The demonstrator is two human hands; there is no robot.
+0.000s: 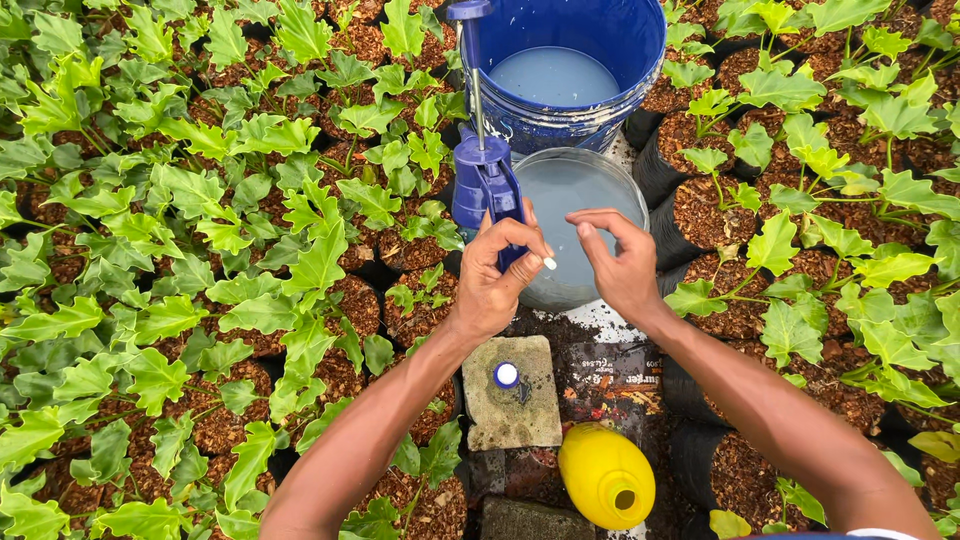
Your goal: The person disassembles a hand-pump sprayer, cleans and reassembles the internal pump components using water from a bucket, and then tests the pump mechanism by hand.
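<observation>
Two hands meet above a clear bowl of pale liquid. Left hand, fingers clenched, grasps a blue pump sprayer handle; right hand hovers beside it, fingers loosely curled, grasping nothing. Blue bucket stands beyond; yellow bottle and blue cap lie nearer, among potted seedlings.

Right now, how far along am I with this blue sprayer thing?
Done: yellow bottle lies uncapped, its cap on the stone block; clear bowl and blue bucket hold cloudy liquid. In hand: left hand grips the blue sprayer, right hand beside it. Left: cannot tell.
</observation>
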